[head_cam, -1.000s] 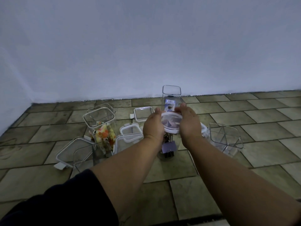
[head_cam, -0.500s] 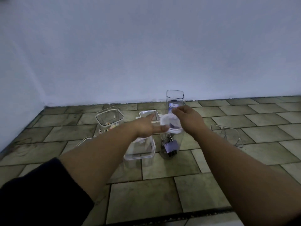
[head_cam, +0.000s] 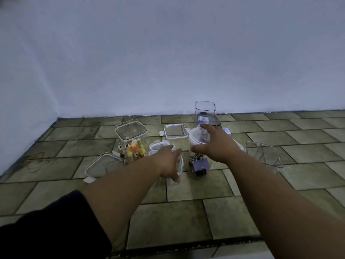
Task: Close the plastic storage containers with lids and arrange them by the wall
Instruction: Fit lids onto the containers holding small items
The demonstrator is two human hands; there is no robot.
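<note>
- Gripping the white-rimmed lid (head_cam: 195, 137), the right hand (head_cam: 216, 146) curls index finger and thumb around its rim; the lid sits on top of the binder-clip container (head_cam: 199, 166).
- Left of this container, the left hand (head_cam: 168, 162) lies over a low lidded container (head_cam: 155, 147), fingers stretched, thumb down the near side; if it really grips, I cannot tell.
- Behind the binder-clip container, near the wall (head_cam: 168, 62), a tall empty container (head_cam: 205, 110) stands upright.
- Far left of it stands an open container with colourful pieces (head_cam: 133, 141).
</note>
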